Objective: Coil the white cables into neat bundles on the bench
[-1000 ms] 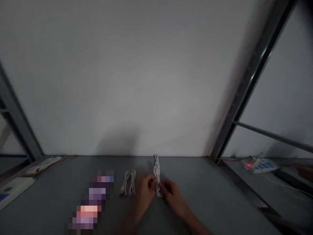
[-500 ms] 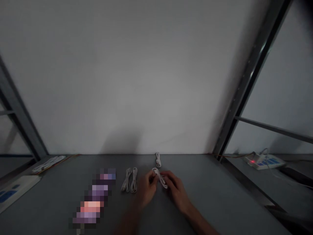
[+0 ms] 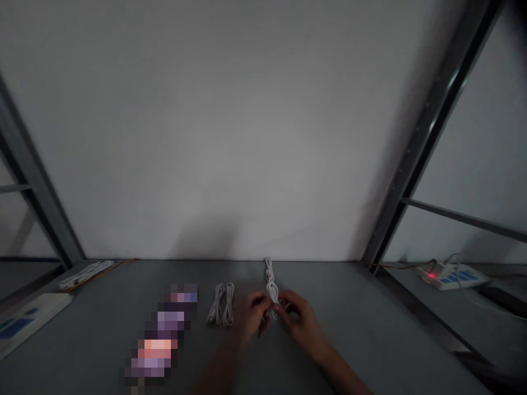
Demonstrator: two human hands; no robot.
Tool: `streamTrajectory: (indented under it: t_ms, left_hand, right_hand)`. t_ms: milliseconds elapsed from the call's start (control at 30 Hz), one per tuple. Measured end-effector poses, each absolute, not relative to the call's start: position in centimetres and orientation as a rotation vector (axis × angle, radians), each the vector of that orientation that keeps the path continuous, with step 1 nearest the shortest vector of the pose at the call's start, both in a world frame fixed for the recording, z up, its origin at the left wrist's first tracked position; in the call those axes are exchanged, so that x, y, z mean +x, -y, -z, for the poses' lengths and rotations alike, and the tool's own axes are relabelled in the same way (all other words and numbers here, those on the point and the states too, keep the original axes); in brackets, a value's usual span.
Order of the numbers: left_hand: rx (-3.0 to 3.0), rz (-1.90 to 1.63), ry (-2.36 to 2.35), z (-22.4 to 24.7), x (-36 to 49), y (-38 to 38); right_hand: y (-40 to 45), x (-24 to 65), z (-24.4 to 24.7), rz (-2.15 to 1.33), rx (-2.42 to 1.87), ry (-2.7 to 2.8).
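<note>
A white cable (image 3: 272, 291), looped into a bundle, stands nearly upright between my two hands. My left hand (image 3: 254, 317) pinches it from the left side, partly blurred. From the right, my right hand (image 3: 300, 321) grips the same bundle with thumb and fingers, which hide its middle. Just behind it a second white cable bundle (image 3: 269, 267) lies by the wall, overlapped in view by the held one. Left of my left hand, two more bundled white cables, one on the left (image 3: 217, 304) and one on the right (image 3: 229, 304), lie side by side.
A pixelated patch (image 3: 162, 334) covers something on the grey tabletop at left. Power strips stand at the left edge (image 3: 37, 321) and far right (image 3: 457, 276), the latter with a red light. Another white cable bundle (image 3: 86, 274) lies back left. Metal posts flank the wall.
The held cable bundle has turned from a slant to nearly upright. My right hand has shifted slightly down and my left fingers have changed their grip. The view has moved slightly.
</note>
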State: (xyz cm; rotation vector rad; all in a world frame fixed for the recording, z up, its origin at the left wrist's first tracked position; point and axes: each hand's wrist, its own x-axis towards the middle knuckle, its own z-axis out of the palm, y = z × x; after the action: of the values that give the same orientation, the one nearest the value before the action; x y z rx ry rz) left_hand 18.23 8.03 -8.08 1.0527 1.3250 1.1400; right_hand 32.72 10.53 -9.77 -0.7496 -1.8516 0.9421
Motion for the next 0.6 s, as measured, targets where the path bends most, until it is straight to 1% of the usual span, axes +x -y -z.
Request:
streamTrajectory:
  t_ms: [233, 433, 600]
  left_hand:
    - [1.227, -1.212, -1.417, 9.2, 18.3, -8.0]
    - [1.223, -1.237, -1.417, 7.7, 18.2, -7.7]
    - [1.321, -1.277, -1.455, 7.3, 18.2, -7.5]
  right_hand:
    - [-11.1, 32.4, 10.6, -1.186, -0.81, 1.656]
    - [-11.3, 32.5, 10.8, -1.174, -0.838, 1.649]
    - [-11.4, 32.5, 10.8, -1.174, -0.84, 1.617]
